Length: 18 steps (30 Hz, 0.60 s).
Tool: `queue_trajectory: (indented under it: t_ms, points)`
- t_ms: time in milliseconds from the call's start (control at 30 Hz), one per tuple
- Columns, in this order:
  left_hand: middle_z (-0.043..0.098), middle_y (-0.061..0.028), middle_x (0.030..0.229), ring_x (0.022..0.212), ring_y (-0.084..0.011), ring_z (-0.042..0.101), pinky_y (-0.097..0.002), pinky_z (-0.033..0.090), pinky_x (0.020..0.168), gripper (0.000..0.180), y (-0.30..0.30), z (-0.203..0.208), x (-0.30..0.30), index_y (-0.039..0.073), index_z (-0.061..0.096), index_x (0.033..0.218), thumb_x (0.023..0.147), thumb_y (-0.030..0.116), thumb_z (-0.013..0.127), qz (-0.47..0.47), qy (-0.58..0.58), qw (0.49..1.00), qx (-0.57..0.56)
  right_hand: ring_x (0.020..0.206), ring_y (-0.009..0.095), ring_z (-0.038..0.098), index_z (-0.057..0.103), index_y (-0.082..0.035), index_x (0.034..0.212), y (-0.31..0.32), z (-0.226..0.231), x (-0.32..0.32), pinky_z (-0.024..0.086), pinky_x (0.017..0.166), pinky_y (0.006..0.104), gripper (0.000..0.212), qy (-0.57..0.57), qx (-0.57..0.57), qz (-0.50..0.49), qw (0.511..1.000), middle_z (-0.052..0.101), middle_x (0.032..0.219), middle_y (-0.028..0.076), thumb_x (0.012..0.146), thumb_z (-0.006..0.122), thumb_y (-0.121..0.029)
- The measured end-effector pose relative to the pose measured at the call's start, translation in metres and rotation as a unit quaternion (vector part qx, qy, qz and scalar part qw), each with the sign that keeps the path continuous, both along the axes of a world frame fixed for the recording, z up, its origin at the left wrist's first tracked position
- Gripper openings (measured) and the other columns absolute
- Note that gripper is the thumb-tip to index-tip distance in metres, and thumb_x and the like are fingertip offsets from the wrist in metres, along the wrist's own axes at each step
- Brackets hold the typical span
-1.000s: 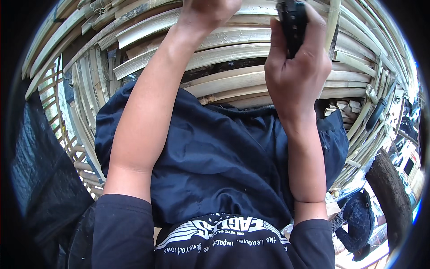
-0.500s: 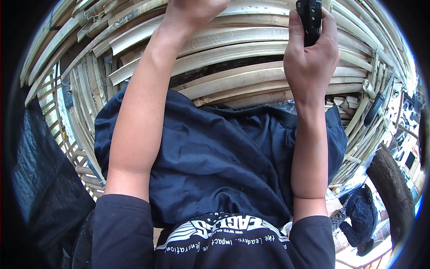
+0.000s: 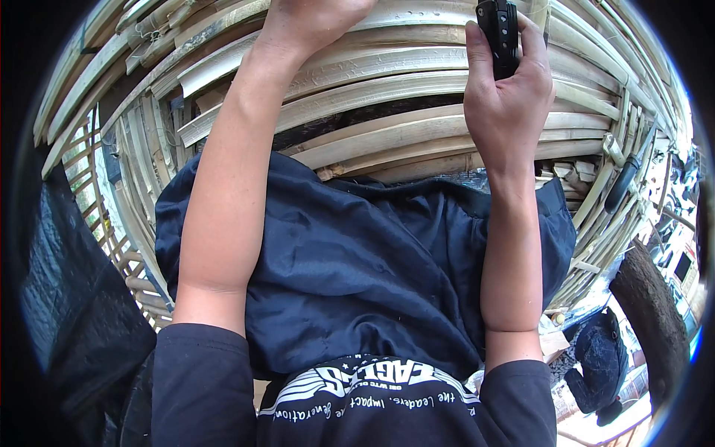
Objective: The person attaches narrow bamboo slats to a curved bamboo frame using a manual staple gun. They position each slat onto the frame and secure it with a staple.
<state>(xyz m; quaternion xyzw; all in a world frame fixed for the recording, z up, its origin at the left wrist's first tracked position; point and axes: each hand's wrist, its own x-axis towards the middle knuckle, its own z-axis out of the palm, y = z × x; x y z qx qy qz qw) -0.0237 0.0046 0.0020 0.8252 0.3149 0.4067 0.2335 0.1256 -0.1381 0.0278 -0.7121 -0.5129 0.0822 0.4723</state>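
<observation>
My right hand (image 3: 512,97) is closed around a black handle with small silvery rivets (image 3: 499,37), thumb along its left side; the exact kind of tool does not show. Its far end runs out at the upper edge. Up at the top left of centre is my left hand (image 3: 316,22), with only the wrist and back of the hand showing; the fingers are cut off by the picture's edge. Beneath both hands lie long split bamboo strips (image 3: 372,71), laid side by side. Dark blue cloth (image 3: 357,246) covers my lap below them.
A black-handled knife (image 3: 623,183) rests among the bamboo at right. Farther right are a thick wooden log (image 3: 654,316) and a dark bundle of cloth (image 3: 598,357). Black plastic sheeting (image 3: 74,290) hangs at left, beside a bamboo lattice (image 3: 93,194).
Both hands have shifted a little to the left, the right one with the black-handled tool still in its grip. The left hand has also come slightly lower in the picture.
</observation>
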Motion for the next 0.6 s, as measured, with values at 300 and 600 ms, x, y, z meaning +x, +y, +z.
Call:
queue_trajectory:
  t_ms: [300,600]
  points:
    - [0.071,-0.0087,0.082,0.066,-0.0136,0.063,-0.0283,0.053,0.06,0.02,0.004,-0.005,0.004,-0.001,0.072,0.089,0.077,0.006,0.086,0.031,-0.033,0.999,-0.001,0.072,0.014,0.067,0.063,0.0,0.12,-0.006,-0.011,0.009,0.052,0.064,0.029,0.031,-0.05,-0.039,0.024,0.998,0.071,0.083,0.009,0.1,0.071,-0.022]
    - [0.072,-0.0082,0.081,0.066,-0.0125,0.063,-0.0276,0.054,0.06,0.019,0.003,-0.005,0.007,-0.001,0.073,0.09,0.077,0.006,0.086,0.044,-0.024,0.999,0.006,0.064,0.011,0.052,0.062,0.002,0.118,0.0,0.003,-0.012,0.042,0.059,0.0291,0.024,-0.039,-0.002,-0.008,0.999,0.06,0.076,0.004,0.097,0.069,-0.008]
